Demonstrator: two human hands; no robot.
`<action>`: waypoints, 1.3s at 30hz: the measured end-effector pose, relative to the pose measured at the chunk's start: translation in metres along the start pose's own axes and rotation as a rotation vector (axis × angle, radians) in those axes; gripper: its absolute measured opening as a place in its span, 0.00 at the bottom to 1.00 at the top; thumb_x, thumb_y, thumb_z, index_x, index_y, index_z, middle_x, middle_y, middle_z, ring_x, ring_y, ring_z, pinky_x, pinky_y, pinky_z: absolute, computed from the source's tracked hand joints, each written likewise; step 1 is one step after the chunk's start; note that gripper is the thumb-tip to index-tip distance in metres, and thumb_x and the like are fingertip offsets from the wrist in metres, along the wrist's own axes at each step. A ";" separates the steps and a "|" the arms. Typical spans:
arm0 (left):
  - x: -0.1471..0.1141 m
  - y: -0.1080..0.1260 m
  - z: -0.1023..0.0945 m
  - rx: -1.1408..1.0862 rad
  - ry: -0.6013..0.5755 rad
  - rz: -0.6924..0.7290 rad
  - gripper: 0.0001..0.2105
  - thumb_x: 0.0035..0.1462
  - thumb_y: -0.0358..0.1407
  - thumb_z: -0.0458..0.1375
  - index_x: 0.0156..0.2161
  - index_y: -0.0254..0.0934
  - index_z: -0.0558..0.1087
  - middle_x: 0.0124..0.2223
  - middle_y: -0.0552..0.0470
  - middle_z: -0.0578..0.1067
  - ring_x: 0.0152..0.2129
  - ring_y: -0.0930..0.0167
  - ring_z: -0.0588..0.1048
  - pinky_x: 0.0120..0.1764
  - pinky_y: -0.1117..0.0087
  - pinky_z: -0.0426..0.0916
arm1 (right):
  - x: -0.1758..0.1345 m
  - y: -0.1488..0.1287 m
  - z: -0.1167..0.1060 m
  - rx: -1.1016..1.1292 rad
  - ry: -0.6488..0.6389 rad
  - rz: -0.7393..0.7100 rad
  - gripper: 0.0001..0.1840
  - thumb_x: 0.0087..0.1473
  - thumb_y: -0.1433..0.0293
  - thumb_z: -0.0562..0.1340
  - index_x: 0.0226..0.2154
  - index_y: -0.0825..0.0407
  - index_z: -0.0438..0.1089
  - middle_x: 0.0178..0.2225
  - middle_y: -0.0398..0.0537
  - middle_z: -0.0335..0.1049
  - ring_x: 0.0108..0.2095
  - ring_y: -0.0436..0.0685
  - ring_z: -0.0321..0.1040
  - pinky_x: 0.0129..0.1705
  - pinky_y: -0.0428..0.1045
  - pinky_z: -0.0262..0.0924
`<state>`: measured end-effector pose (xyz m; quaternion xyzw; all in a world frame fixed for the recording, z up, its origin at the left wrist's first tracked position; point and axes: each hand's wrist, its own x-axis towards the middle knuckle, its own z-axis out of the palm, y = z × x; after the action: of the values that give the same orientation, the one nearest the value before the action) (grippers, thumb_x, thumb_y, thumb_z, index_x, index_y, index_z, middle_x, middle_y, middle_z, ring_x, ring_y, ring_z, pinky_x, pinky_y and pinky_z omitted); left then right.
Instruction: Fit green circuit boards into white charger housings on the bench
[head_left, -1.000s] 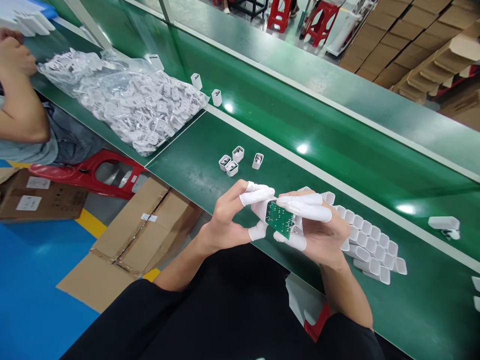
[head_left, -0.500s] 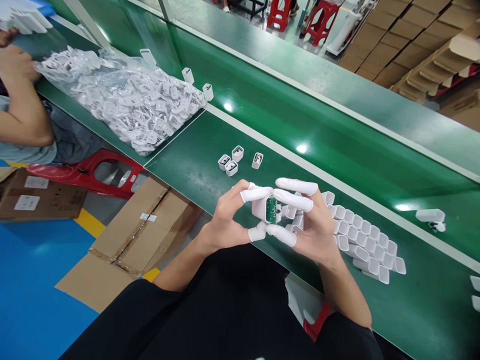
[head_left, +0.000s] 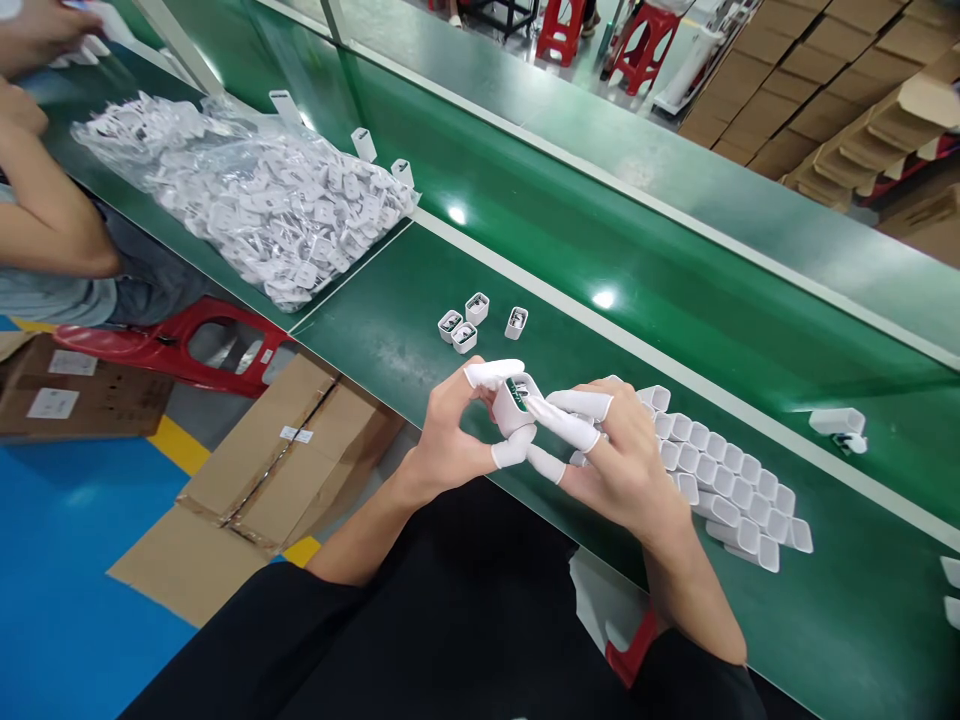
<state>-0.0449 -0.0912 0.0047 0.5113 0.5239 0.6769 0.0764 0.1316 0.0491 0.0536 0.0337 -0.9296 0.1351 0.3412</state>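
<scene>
My left hand [head_left: 454, 430] grips a small white plastic housing [head_left: 508, 412] between thumb and fingers, its opening tilted up. A green circuit board [head_left: 517, 393] shows inside that opening. My right hand [head_left: 626, 455] has its fingers stretched out and apart; a fingertip touches the housing at its opening, and the thumb is just below, near my left thumb. White finger cots cover the fingertips of both hands. Beyond them stand several white housings with parts inside [head_left: 464, 335]. To the right, rows of white housings [head_left: 724, 465] lie close together, partly behind my right hand.
A clear bag of white plastic parts [head_left: 255, 200] lies on the green work surface [head_left: 375, 320] at left. A co-worker's arm [head_left: 56, 215] reaches in at upper left. Cardboard boxes [head_left: 262, 450] and a red stool [head_left: 187, 345] are below. One white piece [head_left: 836, 422] sits at right.
The housing has turned from facing right to facing upward, and the board sits deeper in it. My right fingers have shifted lower and left. The co-worker's hand has moved.
</scene>
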 end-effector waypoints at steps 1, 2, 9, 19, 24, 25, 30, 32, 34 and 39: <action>0.000 0.001 0.001 0.003 0.000 -0.003 0.34 0.53 0.27 0.74 0.65 0.42 0.78 0.47 0.50 0.82 0.35 0.72 0.82 0.36 0.74 0.80 | -0.001 0.000 0.001 -0.022 -0.004 -0.002 0.29 0.63 0.72 0.73 0.64 0.45 0.74 0.50 0.55 0.82 0.48 0.67 0.77 0.46 0.63 0.74; -0.001 0.001 0.001 0.004 0.000 -0.009 0.34 0.52 0.27 0.74 0.66 0.42 0.78 0.48 0.50 0.82 0.35 0.72 0.82 0.36 0.74 0.80 | -0.002 0.001 0.001 -0.043 -0.009 -0.003 0.26 0.64 0.73 0.73 0.63 0.46 0.75 0.49 0.55 0.81 0.48 0.67 0.77 0.46 0.63 0.74; 0.000 -0.003 -0.002 -0.143 -0.078 -0.086 0.37 0.53 0.35 0.79 0.68 0.43 0.76 0.44 0.51 0.81 0.32 0.72 0.81 0.35 0.73 0.79 | 0.002 0.008 0.007 0.246 0.071 0.186 0.36 0.58 0.67 0.79 0.66 0.37 0.75 0.52 0.51 0.81 0.45 0.64 0.77 0.43 0.61 0.75; 0.001 -0.004 0.010 -0.329 -0.091 -0.346 0.28 0.50 0.44 0.82 0.54 0.40 0.81 0.48 0.47 0.83 0.40 0.64 0.86 0.44 0.66 0.85 | 0.001 0.025 0.032 0.897 0.181 0.647 0.24 0.53 0.49 0.82 0.45 0.44 0.84 0.36 0.43 0.76 0.39 0.58 0.73 0.45 0.56 0.73; -0.006 0.002 0.031 -0.497 0.032 -0.495 0.25 0.53 0.45 0.81 0.51 0.39 0.80 0.46 0.46 0.85 0.41 0.62 0.87 0.46 0.62 0.86 | 0.005 0.022 0.035 1.050 0.238 0.777 0.23 0.54 0.46 0.81 0.38 0.47 0.84 0.33 0.42 0.76 0.35 0.55 0.73 0.41 0.52 0.74; -0.007 0.003 0.035 -0.521 0.056 -0.519 0.24 0.54 0.46 0.81 0.51 0.38 0.80 0.47 0.45 0.85 0.42 0.62 0.88 0.46 0.61 0.86 | 0.006 0.021 0.034 1.075 0.239 0.808 0.24 0.54 0.46 0.80 0.39 0.47 0.84 0.33 0.43 0.76 0.35 0.55 0.73 0.39 0.52 0.74; -0.006 0.008 0.046 -0.533 0.120 -0.566 0.23 0.57 0.48 0.80 0.48 0.38 0.79 0.46 0.45 0.85 0.44 0.59 0.88 0.47 0.58 0.88 | 0.006 0.020 0.033 1.119 0.232 0.856 0.26 0.53 0.45 0.80 0.40 0.49 0.84 0.33 0.44 0.78 0.34 0.55 0.72 0.34 0.50 0.71; -0.005 0.011 0.048 -0.538 0.125 -0.568 0.23 0.58 0.49 0.79 0.48 0.38 0.78 0.45 0.46 0.86 0.42 0.59 0.88 0.45 0.57 0.88 | 0.004 0.022 0.034 1.108 0.243 0.842 0.27 0.53 0.43 0.80 0.40 0.48 0.84 0.32 0.43 0.75 0.32 0.54 0.69 0.32 0.49 0.69; -0.003 0.014 0.050 -0.541 0.137 -0.574 0.22 0.58 0.50 0.79 0.47 0.39 0.78 0.44 0.46 0.86 0.40 0.59 0.89 0.44 0.56 0.89 | 0.003 0.023 0.034 1.099 0.252 0.823 0.28 0.54 0.42 0.79 0.41 0.48 0.84 0.32 0.43 0.74 0.31 0.54 0.67 0.32 0.49 0.68; 0.000 0.016 0.057 -0.544 0.180 -0.600 0.24 0.53 0.49 0.82 0.44 0.38 0.78 0.42 0.48 0.87 0.35 0.62 0.89 0.42 0.58 0.89 | 0.005 0.023 0.032 1.131 0.265 0.831 0.26 0.53 0.45 0.81 0.38 0.49 0.83 0.32 0.43 0.75 0.31 0.53 0.67 0.33 0.49 0.68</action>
<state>0.0056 -0.0622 0.0135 0.2359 0.4564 0.7803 0.3566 0.1041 0.0627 0.0282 -0.1682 -0.6037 0.7185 0.3017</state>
